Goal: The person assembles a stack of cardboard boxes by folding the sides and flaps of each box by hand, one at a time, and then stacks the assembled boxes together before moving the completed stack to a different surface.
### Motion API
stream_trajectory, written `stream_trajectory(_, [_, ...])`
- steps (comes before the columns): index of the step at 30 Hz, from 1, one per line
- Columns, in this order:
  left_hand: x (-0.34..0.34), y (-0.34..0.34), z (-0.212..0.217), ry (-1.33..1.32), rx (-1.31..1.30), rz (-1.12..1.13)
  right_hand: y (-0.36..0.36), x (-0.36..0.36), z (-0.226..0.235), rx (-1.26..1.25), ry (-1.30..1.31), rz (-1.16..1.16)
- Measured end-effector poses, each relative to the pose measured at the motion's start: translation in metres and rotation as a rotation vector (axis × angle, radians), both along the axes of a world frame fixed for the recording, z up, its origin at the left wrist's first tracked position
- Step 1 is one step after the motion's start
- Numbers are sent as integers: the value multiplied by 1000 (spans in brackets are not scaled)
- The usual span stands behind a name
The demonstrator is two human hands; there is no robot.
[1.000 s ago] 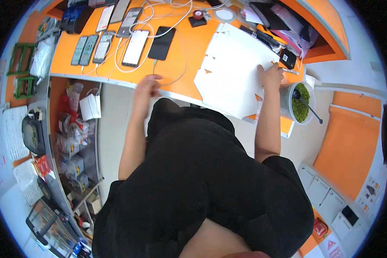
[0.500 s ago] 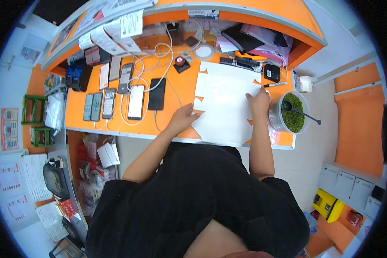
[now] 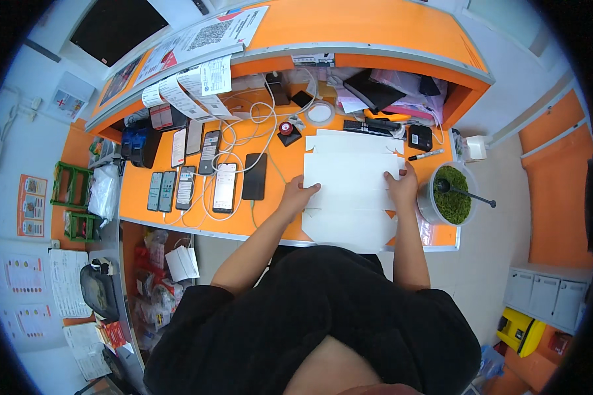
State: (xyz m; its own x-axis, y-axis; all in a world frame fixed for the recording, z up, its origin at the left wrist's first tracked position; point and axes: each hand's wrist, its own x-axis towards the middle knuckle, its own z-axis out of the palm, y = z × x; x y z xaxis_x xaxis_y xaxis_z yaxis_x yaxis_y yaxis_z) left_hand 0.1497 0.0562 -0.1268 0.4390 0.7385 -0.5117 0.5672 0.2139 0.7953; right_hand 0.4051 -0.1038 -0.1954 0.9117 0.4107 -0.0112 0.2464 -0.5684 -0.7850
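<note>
A white cardboard sheet (image 3: 350, 227) with notched side edges lies at the front of the orange desk, its near end hanging past the desk edge. Creases run across it, and the panel between my hands looks partly raised. My left hand (image 3: 299, 196) grips the left edge with its thumb on top. Over at the right edge, my right hand (image 3: 402, 185) grips it the same way. The fingers beneath are partly hidden. Near my right forearm stands a clear tub of green moss-like material (image 3: 456, 207), with a black spoon (image 3: 471, 194) lying across it.
Several phones with tangled white cables cover the desk's left half, a black phone (image 3: 254, 176) nearest my left hand. Behind the sheet are a red-topped stamp (image 3: 286, 128), a tape roll (image 3: 319, 113), a marker (image 3: 426, 155) and a black box (image 3: 420, 137). An orange shelf overhangs the back.
Both hands have shifted along the sheet's edges and now grip its middle part. Creases and a raised panel show where it lay flat. The whole view has tilted, moving the scene lower.
</note>
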Motion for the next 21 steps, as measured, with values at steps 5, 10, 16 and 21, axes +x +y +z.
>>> stream_trajectory(5, [-9,16,-42,-119,41,-72,-1,10,-6,-16,56,98])
stream_trajectory(10, [-13,-8,-4,-441,75,20,-1,-19,47,-24,-361,57])
stream_trajectory(16, [-30,-19,54,-847,209,267,-16,-22,83,548,311,395])
stream_trajectory(21, [-35,-14,90,-1071,101,359,-20,-43,58,856,558,487])
